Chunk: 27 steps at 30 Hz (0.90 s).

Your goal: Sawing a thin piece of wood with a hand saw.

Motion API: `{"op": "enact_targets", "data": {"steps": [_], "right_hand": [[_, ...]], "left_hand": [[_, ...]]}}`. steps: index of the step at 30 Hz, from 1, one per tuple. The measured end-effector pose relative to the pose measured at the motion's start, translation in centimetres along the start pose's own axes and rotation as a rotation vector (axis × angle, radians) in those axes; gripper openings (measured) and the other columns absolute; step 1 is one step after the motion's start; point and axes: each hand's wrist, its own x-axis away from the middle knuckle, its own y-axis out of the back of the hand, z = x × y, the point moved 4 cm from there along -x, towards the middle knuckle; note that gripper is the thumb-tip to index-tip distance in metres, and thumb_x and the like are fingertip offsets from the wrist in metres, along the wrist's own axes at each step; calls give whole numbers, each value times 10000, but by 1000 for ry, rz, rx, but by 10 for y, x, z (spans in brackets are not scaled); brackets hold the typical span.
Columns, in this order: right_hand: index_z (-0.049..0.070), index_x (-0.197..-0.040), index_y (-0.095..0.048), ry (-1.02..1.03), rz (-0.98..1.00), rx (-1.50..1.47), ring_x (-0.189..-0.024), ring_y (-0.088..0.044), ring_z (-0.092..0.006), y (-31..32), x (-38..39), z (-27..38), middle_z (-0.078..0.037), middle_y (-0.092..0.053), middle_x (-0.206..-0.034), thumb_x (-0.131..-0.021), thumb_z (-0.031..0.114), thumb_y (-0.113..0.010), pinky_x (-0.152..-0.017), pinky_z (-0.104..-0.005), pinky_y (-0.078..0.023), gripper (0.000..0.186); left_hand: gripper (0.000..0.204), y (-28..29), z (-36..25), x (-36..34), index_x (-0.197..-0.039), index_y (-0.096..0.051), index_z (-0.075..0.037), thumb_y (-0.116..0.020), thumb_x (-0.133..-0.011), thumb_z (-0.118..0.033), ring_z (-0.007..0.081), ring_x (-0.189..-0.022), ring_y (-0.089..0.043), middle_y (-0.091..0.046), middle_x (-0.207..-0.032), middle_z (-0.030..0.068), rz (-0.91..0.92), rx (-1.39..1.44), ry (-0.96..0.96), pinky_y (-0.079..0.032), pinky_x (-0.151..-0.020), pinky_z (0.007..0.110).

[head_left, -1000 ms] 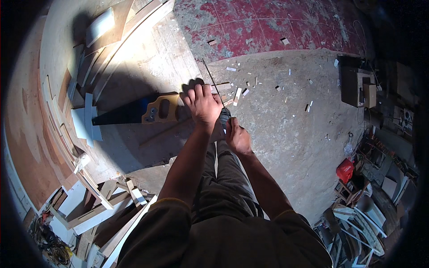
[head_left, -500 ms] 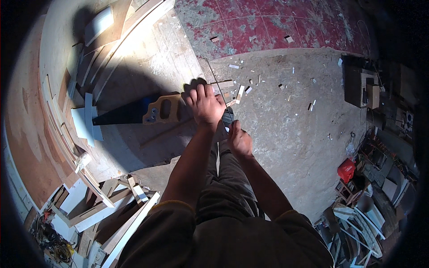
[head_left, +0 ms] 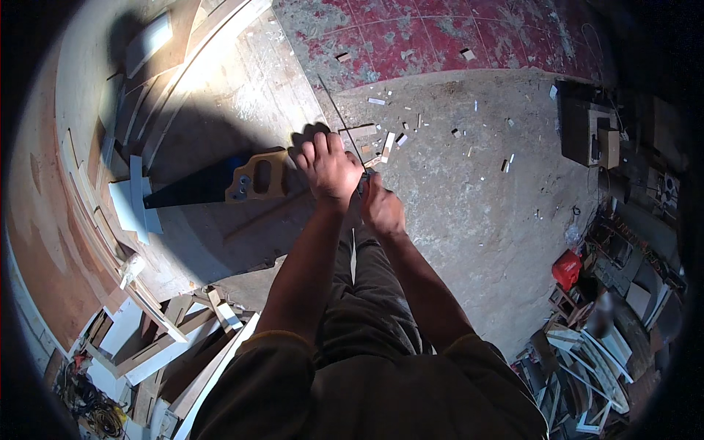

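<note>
My left hand [head_left: 328,172] presses down at the board table's right edge. Its fingers curl over a narrow wood strip [head_left: 268,218] that runs in from the left under the palm. A pale end of wood shows just past that hand. My right hand [head_left: 384,209] is closed round the dark handle of a saw [head_left: 342,117], whose long thin blade is seen edge-on. The blade points away from me, close beside my left thumb, along the table edge. A second handsaw [head_left: 257,176] with a wooden handle and dark blade lies flat left of my left hand.
The wooden tabletop [head_left: 249,95] spreads left, with long strips and pale offcuts [head_left: 133,198] on it. Scrap boards [head_left: 183,345] are heaped at lower left. Small offcuts [head_left: 388,147] litter the concrete floor. At right stand a dark cabinet [head_left: 579,132], a red object [head_left: 566,268] and more scrap wood [head_left: 587,352].
My right hand and the saw have moved forward and slightly left, bringing the right hand up against the left. My left hand stays pressed on the wood strip.
</note>
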Motion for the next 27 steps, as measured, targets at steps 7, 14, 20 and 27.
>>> {"op": "enact_targets", "data": {"steps": [7, 14, 20, 27], "right_hand": [[92, -1078, -477, 33, -17, 18, -637, -636, -504, 2, 21, -10, -279, -642, -685, -1018, 294, -492, -546, -610, -492, 211], [99, -1097, -436, -58, 5, 47, -673, -641, -514, -4, 9, -3, -283, -650, -712, -1021, 322, -474, -590, -625, -496, 238], [122, -1104, -450, -84, -1, 10, -715, -661, -512, -9, 11, -5, -293, -666, -744, -1020, 329, -446, -635, -618, -523, 223], [77, -1173, -448, -43, 21, 70, -675, -646, -510, -1, 37, -10, -291, -648, -712, -1011, 283, -497, -576, -619, -498, 267]], "left_hand": [[259, 0, -3, 2, -882, -585, -113, -686, -664, -210, 288, -957, -499, -531, -970, 84, 40, 36, 26, -373, -861, 466], [275, 2, -3, 0, -870, -579, -117, -698, -634, -195, 286, -961, -495, -524, -981, 79, 17, 22, -33, -371, -847, 462], [245, -1, -2, 0, -852, -572, -121, -685, -642, -175, 277, -944, -501, -528, -959, 71, 32, 47, -40, -372, -817, 441], [239, -1, -1, 2, -846, -557, -131, -682, -642, -148, 294, -917, -508, -527, -926, 70, -23, 71, -39, -371, -824, 453]]}}
